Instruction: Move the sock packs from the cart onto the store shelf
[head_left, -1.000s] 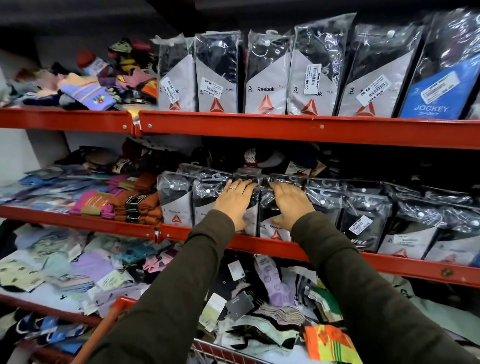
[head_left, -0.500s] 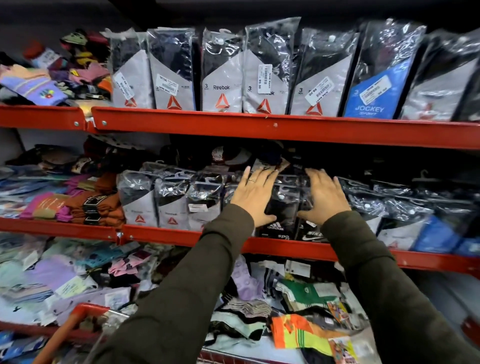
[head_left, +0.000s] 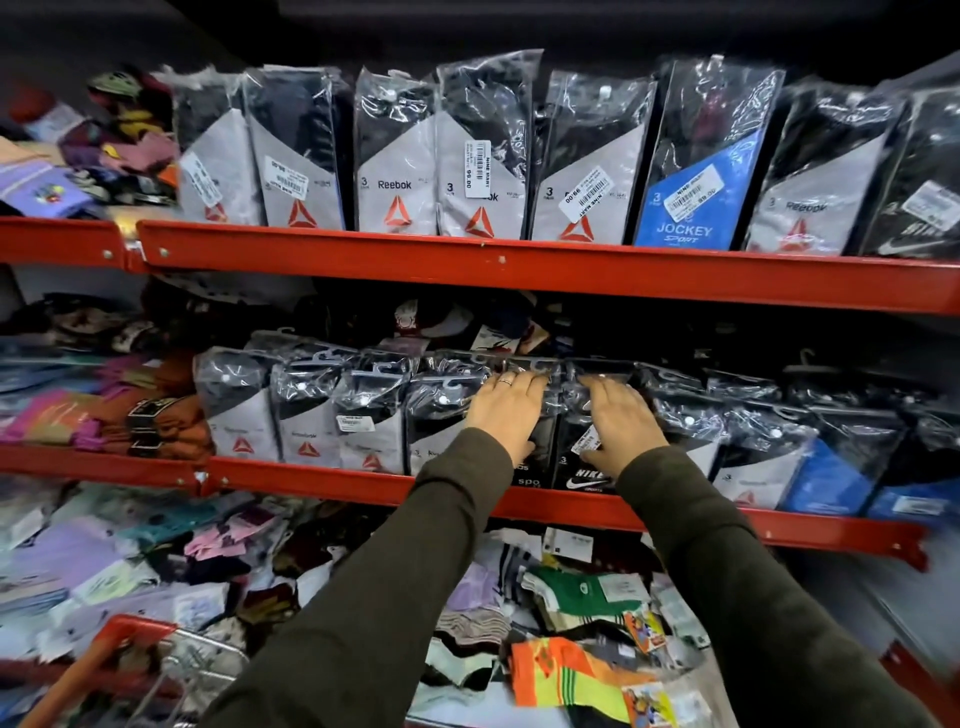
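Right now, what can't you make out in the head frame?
- Red wire shopping cart: cut off by the bottom edge; contents unclear.
- Black plastic-wrapped sock pack with the Nike logo: upper part hidden by the right hand.
- Black pack under the left hand: logo partly covered.
- Far-right packs: motion-blurred.

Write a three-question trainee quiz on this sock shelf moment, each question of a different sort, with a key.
1. True or false: both hands rest flat on packs on the middle shelf.
2. Which brand shows on the black pack under the right hand? A) Jockey B) Nike C) Puma
3. Fill in: the blue pack on the top shelf reads ______ Sport.

Key: 1 true: the left hand and right hand both lie open on packs. 2 B. 3 Jockey.
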